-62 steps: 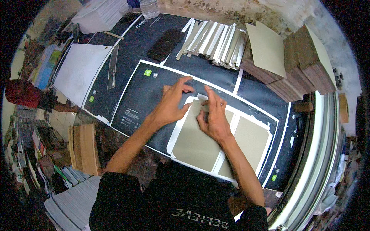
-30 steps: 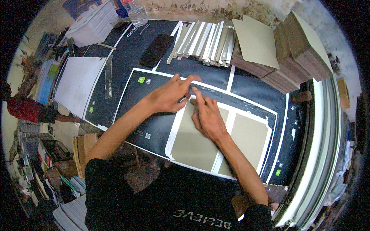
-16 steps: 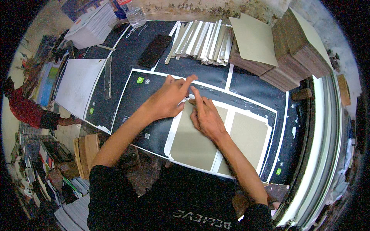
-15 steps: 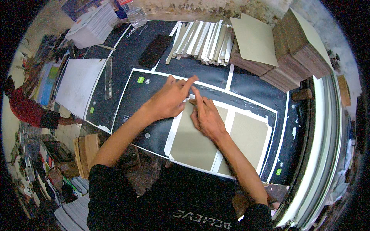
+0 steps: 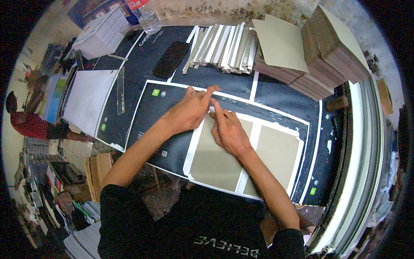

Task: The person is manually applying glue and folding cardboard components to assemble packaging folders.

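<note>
A book cover blank lies before me: grey boards (image 5: 217,162) on white paper with its edges folded in and a white strip (image 5: 249,157) between the boards. My left hand (image 5: 189,111) is at its far left corner, index finger pointing right and the others curled under. My right hand (image 5: 230,133) comes in from the right, index fingertip beside the left fingers and thumb bent at the white paper corner (image 5: 208,113). Both hands are closed around that corner; the fingers hide most of it. The blank lies on a dark printed sheet (image 5: 168,149).
Behind lie white and grey strips (image 5: 224,47), a black phone (image 5: 171,59) and a bottle (image 5: 149,20). Stacked grey boards (image 5: 280,43) stand far right, a paper stack (image 5: 100,33) far left. A clear ruler (image 5: 121,90) lies near a white sheet (image 5: 90,97). Another person (image 5: 29,123) is at left.
Both hands stay at the same corner, with hardly any movement of the fingers. The view has shifted slightly, and more of the other person shows at the left.
</note>
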`<state>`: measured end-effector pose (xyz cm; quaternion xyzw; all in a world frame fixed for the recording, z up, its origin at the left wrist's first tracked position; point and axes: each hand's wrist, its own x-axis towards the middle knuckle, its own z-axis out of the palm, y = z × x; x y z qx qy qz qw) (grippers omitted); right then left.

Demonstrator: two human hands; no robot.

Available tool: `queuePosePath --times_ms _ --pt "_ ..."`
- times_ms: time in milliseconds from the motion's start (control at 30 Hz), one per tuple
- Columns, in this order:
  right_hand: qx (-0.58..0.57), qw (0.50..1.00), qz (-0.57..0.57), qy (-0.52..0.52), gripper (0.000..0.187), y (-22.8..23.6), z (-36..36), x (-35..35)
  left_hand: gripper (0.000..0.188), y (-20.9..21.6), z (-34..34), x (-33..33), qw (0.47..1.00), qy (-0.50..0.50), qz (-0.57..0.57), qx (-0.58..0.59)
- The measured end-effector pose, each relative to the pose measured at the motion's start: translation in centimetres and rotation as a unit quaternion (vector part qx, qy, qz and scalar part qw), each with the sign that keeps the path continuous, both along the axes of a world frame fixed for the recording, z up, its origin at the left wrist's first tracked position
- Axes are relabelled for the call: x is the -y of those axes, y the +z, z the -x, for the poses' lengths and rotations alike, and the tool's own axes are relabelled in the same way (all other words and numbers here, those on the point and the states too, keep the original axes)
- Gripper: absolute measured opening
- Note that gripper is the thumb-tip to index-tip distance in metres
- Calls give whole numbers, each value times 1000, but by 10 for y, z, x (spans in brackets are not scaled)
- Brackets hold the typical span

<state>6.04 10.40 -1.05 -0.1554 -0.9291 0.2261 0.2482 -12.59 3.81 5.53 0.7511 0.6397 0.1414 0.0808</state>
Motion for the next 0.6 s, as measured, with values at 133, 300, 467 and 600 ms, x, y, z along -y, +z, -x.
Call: queuePosePath --times_ms 133,300,467,600 --pt "8 1000 -9 -1 82 -2 0 -1 77 -9 4 -4 997 40 16 59" --pt "28 1000 -9 3 83 0 -1 -1 79 -7 -3 -15 975 160 103 112" --pt "60 996 -57 18 79 5 2 -1 81 -13 -6 -20 977 180 69 95" --pt "77 994 -79 9 75 4 2 1 89 -9 -15 -21 979 181 63 75"
